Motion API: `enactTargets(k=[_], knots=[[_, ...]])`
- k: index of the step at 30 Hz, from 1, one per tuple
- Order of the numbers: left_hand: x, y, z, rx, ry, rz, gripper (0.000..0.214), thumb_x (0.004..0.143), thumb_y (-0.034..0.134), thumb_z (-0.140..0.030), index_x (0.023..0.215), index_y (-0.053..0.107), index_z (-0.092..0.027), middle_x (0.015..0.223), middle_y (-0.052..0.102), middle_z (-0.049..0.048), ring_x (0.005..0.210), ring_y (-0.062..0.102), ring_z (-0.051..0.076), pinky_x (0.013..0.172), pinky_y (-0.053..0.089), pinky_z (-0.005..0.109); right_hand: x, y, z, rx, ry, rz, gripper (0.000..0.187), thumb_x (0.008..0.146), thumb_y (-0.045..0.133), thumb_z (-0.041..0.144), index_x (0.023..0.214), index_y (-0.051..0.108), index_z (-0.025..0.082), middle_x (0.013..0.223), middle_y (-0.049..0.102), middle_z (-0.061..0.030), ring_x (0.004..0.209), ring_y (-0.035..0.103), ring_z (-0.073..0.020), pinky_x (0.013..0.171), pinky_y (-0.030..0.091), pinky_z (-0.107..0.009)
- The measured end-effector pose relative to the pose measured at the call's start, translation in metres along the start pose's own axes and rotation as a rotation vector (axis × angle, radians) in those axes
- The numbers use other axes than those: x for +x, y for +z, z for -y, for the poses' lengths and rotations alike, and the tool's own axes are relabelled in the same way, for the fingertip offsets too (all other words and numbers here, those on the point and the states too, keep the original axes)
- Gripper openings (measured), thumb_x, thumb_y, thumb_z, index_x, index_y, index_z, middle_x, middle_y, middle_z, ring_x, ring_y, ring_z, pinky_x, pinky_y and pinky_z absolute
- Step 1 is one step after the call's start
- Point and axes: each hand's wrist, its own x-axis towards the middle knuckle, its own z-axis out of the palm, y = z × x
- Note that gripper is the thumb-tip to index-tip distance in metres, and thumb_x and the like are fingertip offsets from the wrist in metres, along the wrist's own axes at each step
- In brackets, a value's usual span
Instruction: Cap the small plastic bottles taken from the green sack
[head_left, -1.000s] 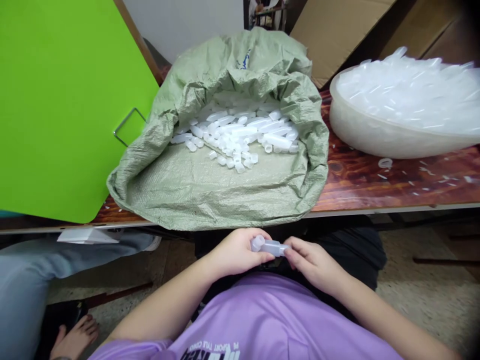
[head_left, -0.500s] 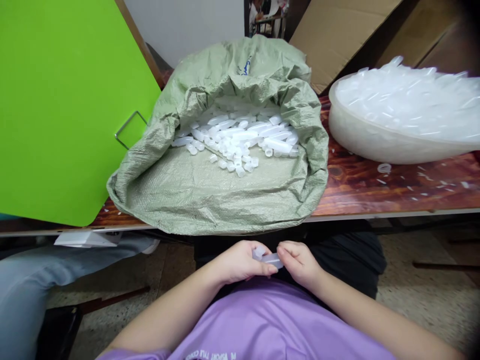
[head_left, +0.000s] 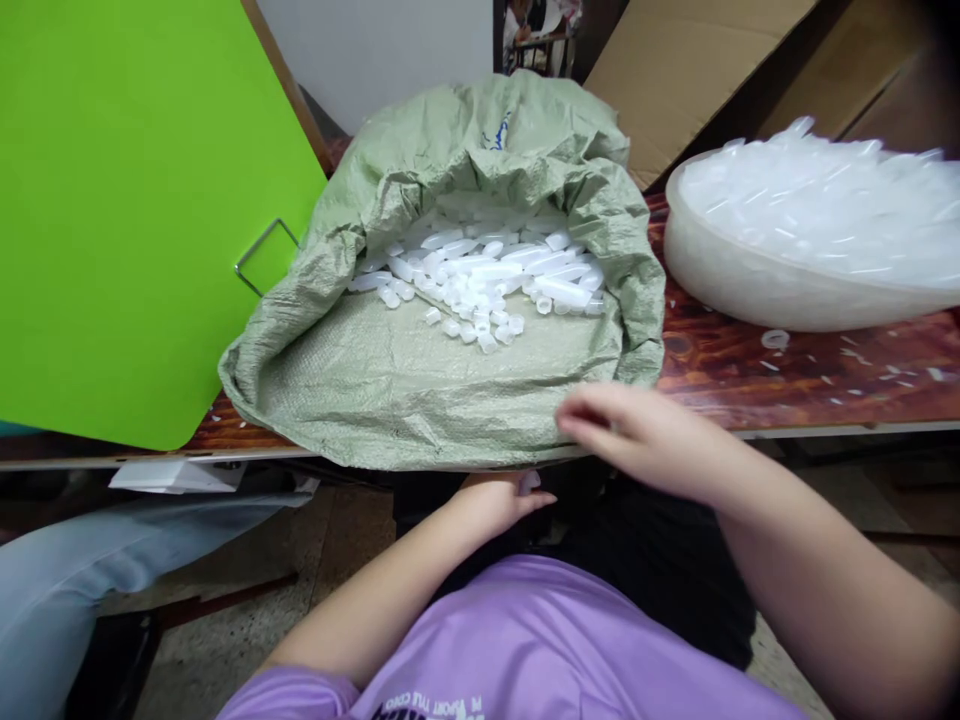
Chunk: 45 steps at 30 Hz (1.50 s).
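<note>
My left hand (head_left: 499, 505) is low, just below the front edge of the sack. Its fingers are closed around a small translucent white plastic piece (head_left: 529, 482), partly hidden by the hand. Over the sack's front right edge is my right hand (head_left: 637, 430), smeared by motion, with fingers curled and tips close together. Whatever those fingers hold, if anything, does not show. The pale green woven sack (head_left: 420, 400) lies with its mouth open towards me. Inside it are many white plastic tubes (head_left: 487, 270) and short pieces.
A translucent tub (head_left: 750, 290) heaped with plastic pieces stands right on the wooden table (head_left: 697, 370). A loose ring (head_left: 775, 340) and scraps lie before it. On the left is a green board (head_left: 150, 200) with a metal loop. A cardboard box (head_left: 690, 70) is behind. A person's leg (head_left: 112, 550) shows left.
My right hand has left my left hand and moved up and forward over the sack's edge. My left hand has shifted slightly forward, and the longer tube between both hands no longer shows.
</note>
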Motion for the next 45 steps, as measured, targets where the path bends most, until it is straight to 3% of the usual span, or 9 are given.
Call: enactTargets(k=[3,6,10,17,24,31,37,40,45], knots=[[-0.014,-0.003,0.0,-0.116,-0.041,0.032,0.048,0.069,0.064,-0.049,0.106,0.059,-0.019,0.1,0.063,0.0039,0.09,0.057,0.022,0.08,0.043,0.029,0.059,-0.006,-0.006,-0.283,0.178,-0.246,0.031,0.084,0.045,0.023,0.112,0.055,0.014,0.106,0.06,-0.0113,0.094,0.057,-0.0234,0.078,0.043,-0.032],[-0.032,-0.012,0.0,-0.205,-0.015,0.083,0.037,0.073,0.06,-0.038,0.103,0.06,-0.018,0.092,0.064,0.0028,0.081,0.058,0.017,0.072,0.044,0.026,0.109,0.0,-0.019,-0.355,0.205,-0.221,0.045,0.082,0.049,0.027,0.125,0.047,0.015,0.115,0.055,-0.0152,0.097,0.056,-0.0273,0.078,0.043,-0.035],[-0.052,-0.026,0.0,-0.251,0.068,0.105,0.036,0.075,0.055,-0.026,0.11,0.058,-0.019,0.101,0.06,0.0042,0.085,0.056,0.015,0.075,0.043,0.024,0.132,0.007,-0.027,-0.347,0.17,-0.178,0.032,0.082,0.049,0.024,0.111,0.055,0.015,0.106,0.059,-0.014,0.09,0.057,-0.0253,0.077,0.043,-0.034],[-0.055,-0.033,-0.002,-0.446,0.096,0.089,0.036,0.072,0.065,-0.046,0.095,0.058,-0.018,0.078,0.057,-0.0016,0.068,0.048,0.01,0.06,0.037,0.02,0.06,0.001,-0.006,-0.046,0.115,-0.368,0.036,0.086,0.045,0.045,0.102,0.059,0.016,0.075,0.061,-0.0048,0.065,0.055,-0.0165,0.059,0.041,-0.027],[-0.048,-0.032,-0.02,-0.605,0.261,0.12,0.024,0.077,0.059,-0.033,0.091,0.059,-0.013,0.078,0.055,0.0011,0.069,0.048,0.01,0.063,0.038,0.02,-0.015,0.035,0.025,0.291,-0.424,-0.164,0.023,0.09,0.046,0.024,0.109,0.057,0.022,0.091,0.056,-0.0061,0.087,0.055,-0.0134,0.076,0.046,-0.025],[-0.045,-0.028,-0.029,-0.768,0.142,0.168,0.022,0.069,0.064,-0.026,0.079,0.054,-0.009,0.07,0.047,0.0003,0.06,0.04,0.007,0.054,0.032,0.019,-0.04,0.07,0.009,0.682,-0.315,-0.393,0.03,0.078,0.064,0.017,0.103,0.05,0.024,0.094,0.063,-0.003,0.087,0.061,-0.0146,0.076,0.05,-0.028],[-0.045,-0.035,-0.031,-0.777,0.129,0.301,0.019,0.068,0.061,-0.02,0.084,0.057,-0.01,0.067,0.047,-0.0016,0.054,0.038,0.004,0.049,0.031,0.017,-0.043,0.07,0.003,0.606,-0.375,-0.311,0.033,0.08,0.063,0.022,0.112,0.057,0.024,0.097,0.064,-0.0045,0.088,0.061,-0.0129,0.077,0.049,-0.024],[-0.046,-0.04,-0.028,-0.645,0.051,0.404,0.015,0.067,0.059,-0.022,0.077,0.055,-0.012,0.06,0.045,-0.0029,0.048,0.037,0.005,0.042,0.028,0.017,-0.044,0.064,0.0,0.453,-0.406,-0.31,0.03,0.079,0.064,0.024,0.109,0.061,0.022,0.089,0.061,-0.0045,0.081,0.058,-0.0112,0.071,0.048,-0.021],[-0.045,-0.045,-0.028,-0.4,-0.013,0.429,0.016,0.066,0.057,-0.027,0.077,0.056,-0.015,0.061,0.05,-0.003,0.048,0.042,0.007,0.041,0.03,0.017,-0.05,0.059,-0.003,0.288,-0.396,-0.124,0.029,0.085,0.057,0.029,0.113,0.061,0.021,0.085,0.061,-0.0054,0.075,0.056,-0.0112,0.065,0.045,-0.021]])
